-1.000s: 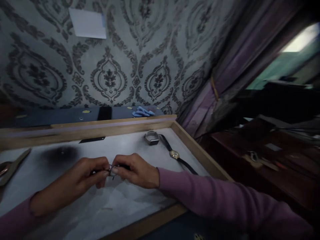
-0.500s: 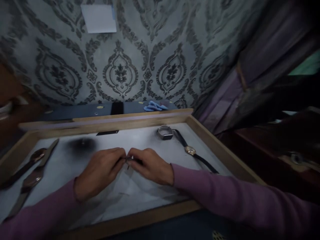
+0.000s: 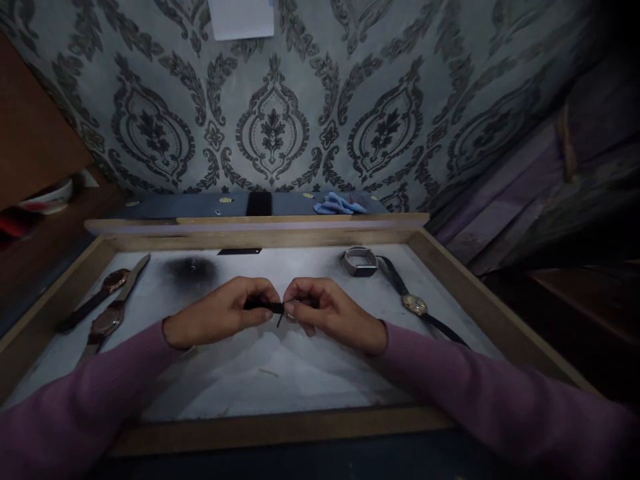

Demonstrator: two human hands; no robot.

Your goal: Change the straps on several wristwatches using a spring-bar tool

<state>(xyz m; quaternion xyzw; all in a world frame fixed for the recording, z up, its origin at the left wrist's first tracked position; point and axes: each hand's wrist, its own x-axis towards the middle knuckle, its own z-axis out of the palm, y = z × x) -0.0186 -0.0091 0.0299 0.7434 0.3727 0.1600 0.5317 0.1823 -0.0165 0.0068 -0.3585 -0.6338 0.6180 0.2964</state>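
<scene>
My left hand (image 3: 235, 310) is closed on the black strap (image 3: 273, 307) of a small wristwatch. My right hand (image 3: 330, 312) pinches its round metal case (image 3: 291, 316), mostly covered by the fingers. A thin dark piece (image 3: 279, 321) sticks down between the hands; what it is I cannot tell. Both hands are just above the white floor of a shallow wooden tray (image 3: 295, 423). To the right lie a watch with a metal band (image 3: 361, 261) and a gold-coloured watch on a dark strap (image 3: 415, 305). Two brown-faced watches, one dark-strapped (image 3: 116, 280) and one broad-strapped (image 3: 107, 321), rest at the left.
A flat black strip (image 3: 240, 251) lies along the tray's back wall. Near it, a dark smudge (image 3: 190, 272) marks the tray floor. Behind the tray are a crumpled blue cloth (image 3: 340, 203) and a black flat object (image 3: 259, 204). Patterned wallpaper rises behind.
The view has shifted, so the tray appears farther right and slightly higher. More of the black strap and the round case now shows between my fingers.
</scene>
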